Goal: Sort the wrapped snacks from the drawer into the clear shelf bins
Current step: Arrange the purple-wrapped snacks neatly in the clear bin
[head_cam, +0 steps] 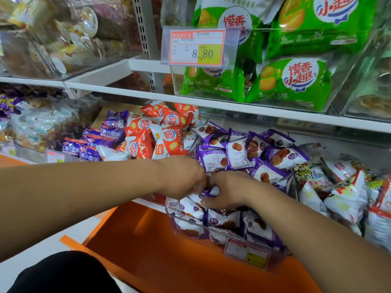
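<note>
tucking purple packets [213, 220] into heaped clear bin [176, 211]; left hand [184, 178] & right hand [229, 192] fingers curled on them. risk: bin's v. full, packets cd slide over front into orange drawer [160, 256].

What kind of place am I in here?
Most likely a shop's snack aisle: a price tag reading 8.80 fronts a clear bin of green snack packs, and white shelves hold more wrapped snacks.

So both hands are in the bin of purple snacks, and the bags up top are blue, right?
No, the head view shows the bags up top are green, not blue. The left hand and right hand are indeed in the bin of purple snacks.
</note>
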Available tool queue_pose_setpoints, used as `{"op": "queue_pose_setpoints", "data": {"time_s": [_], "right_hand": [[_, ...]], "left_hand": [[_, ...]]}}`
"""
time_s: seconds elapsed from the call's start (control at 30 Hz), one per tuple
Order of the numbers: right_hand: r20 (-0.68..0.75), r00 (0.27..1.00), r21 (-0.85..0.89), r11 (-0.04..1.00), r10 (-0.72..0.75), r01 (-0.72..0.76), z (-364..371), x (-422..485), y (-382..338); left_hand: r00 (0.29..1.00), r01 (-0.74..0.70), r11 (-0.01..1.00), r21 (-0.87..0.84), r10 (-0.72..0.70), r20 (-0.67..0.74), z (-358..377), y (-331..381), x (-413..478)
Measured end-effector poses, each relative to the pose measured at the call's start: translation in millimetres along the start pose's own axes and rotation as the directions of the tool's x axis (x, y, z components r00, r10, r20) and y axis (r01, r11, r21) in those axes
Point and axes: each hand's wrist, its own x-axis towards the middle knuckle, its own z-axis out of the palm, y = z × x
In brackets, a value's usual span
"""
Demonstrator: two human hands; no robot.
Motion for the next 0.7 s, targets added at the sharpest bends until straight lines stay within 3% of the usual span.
{"op": "queue_pose_setpoints", "data": {"time_s": [0.07,0.2,0.3,0.4,0.5,0.7], "right_hand": [[0.03,0.999,-0.001,1.0,0.012,-0.012,-2,-1,-2],[0.107,0.992,0.092,0.993,0.059,-0.069,-6,2,-1],[0.072,0.994,-0.005,0.996,0.085,-0.085,-5,6,-1],[0.087,0.993,-0.022,0.996,0.084,-0.083,-5,11,-1],[0.026,0.998,-0.054,0.997,0.054,-0.053,-5,11,1],[-0.067,0.998,0.081,0.997,-0.001,0.007,-8,1,8]], "left_hand": [[1.0,-0.015,0.999,-0.035,0.016,0.02,-2,-1,-4],[0.998,-0.034,0.986,0.161,0.025,0.059,4,5,-6],[0.994,-0.022,0.989,0.148,0.005,0.11,0,8,-6],[0.998,-0.025,0.99,0.137,0.018,0.055,-5,7,-8],[1.0,0.031,0.998,0.045,-0.031,-0.003,2,5,-9],[0.973,0.115,0.968,-0.223,-0.156,-0.173,15,-1,-4]]}}
